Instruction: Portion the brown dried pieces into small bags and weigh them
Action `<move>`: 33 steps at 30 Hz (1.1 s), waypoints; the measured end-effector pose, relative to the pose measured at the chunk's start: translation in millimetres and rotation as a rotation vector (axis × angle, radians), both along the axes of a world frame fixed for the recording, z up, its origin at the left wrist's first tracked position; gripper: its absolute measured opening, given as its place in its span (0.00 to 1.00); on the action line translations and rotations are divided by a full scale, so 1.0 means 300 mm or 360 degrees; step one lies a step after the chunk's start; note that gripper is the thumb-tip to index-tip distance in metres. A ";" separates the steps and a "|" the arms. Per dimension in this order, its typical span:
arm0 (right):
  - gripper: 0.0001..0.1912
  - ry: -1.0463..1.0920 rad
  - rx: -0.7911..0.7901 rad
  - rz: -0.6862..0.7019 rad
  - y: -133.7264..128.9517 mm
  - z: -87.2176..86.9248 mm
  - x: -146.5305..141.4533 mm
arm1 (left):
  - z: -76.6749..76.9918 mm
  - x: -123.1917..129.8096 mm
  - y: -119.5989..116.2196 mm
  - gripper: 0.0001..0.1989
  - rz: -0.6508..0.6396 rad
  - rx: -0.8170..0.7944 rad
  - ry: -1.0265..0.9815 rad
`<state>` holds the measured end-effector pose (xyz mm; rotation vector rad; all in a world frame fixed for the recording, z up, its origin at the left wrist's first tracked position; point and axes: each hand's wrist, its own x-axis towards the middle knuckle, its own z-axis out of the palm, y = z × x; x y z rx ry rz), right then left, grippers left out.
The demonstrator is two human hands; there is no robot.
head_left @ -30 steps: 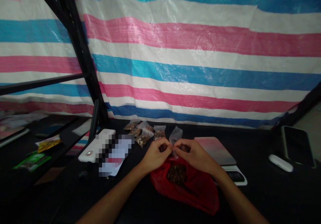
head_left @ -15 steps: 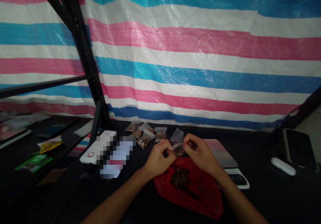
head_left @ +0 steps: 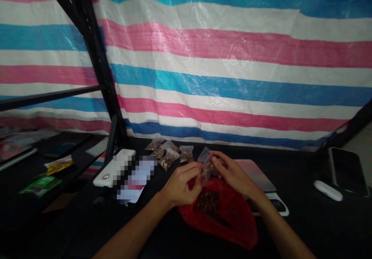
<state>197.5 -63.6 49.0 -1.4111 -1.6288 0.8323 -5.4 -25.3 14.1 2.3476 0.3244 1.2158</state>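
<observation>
We hold a small clear plastic bag (head_left: 207,168) up between our two hands. Our left hand (head_left: 180,183) and our right hand (head_left: 232,172) are close together, and the fingers of both pinch the bag. There may be some brown stuff inside it, but our fingers hide most of it, so we cannot tell for sure.

Right under our hands lies a red plastic bag (head_left: 221,220) on the black table (head_left: 293,220). It is open, and a heap of brown bits (head_left: 207,204) sits inside it. Just past our left hand, a few small clear bags of brown bits (head_left: 168,159) lie in a tight group, touching each other.

To the left of those is a white flat thing (head_left: 114,167), and beside it lies a paper (head_left: 136,179) too blurred to read. To the right of our right hand is a flat pink pad (head_left: 255,174). Farther right are a white oval thing (head_left: 328,190) and a black phone (head_left: 347,170), which leans up near the table's edge.

On a low shelf (head_left: 61,144) at the left are a green packet (head_left: 40,186) and a yellow packet (head_left: 58,165). Behind it all hangs a big striped sheet (head_left: 221,69) of pink, white and blue, with a black metal frame (head_left: 95,61) in front of it.
</observation>
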 end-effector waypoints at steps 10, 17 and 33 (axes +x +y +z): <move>0.15 0.0047 0.0032 0.0171 -0.021 0.067 0.028 | 0.060 -0.027 0.019 0.06 0.0380 -0.0086 0.0404; 0.16 -0.0198 0.0017 0.0442 -0.067 0.104 0.023 | 0.119 -0.108 -0.092 0.28 0.0937 -0.1050 0.1062; 0.21 -0.0047 0.0302 0.0523 -0.068 0.045 -0.031 | 0.089 -0.117 -0.189 0.17 0.0876 -0.1083 0.0120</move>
